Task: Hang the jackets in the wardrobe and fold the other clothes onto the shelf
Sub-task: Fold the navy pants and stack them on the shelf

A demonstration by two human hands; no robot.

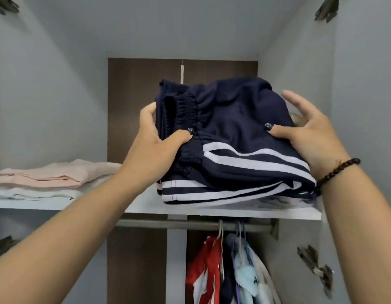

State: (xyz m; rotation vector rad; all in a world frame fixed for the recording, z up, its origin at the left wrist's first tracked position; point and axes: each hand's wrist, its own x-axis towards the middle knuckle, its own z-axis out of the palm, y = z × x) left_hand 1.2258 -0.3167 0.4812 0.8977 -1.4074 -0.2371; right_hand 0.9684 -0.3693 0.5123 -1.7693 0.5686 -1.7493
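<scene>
Up high, my left hand (156,142) grips the folded navy trousers (232,137) at the waistband, thumb on top. My right hand (308,132) rests thumb-down on them over the shelf (146,206), fingers spread loose.

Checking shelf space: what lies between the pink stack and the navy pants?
In the head view, the left hand and forearm cross that gap, gripping the navy pants; beneath, the shelf looks bare beside the pink stack.

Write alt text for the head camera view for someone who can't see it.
Two hands, left hand and right hand, set folded navy striped pants on a wardrobe shelf beside folded pale clothes. Jackets hang below.
</scene>
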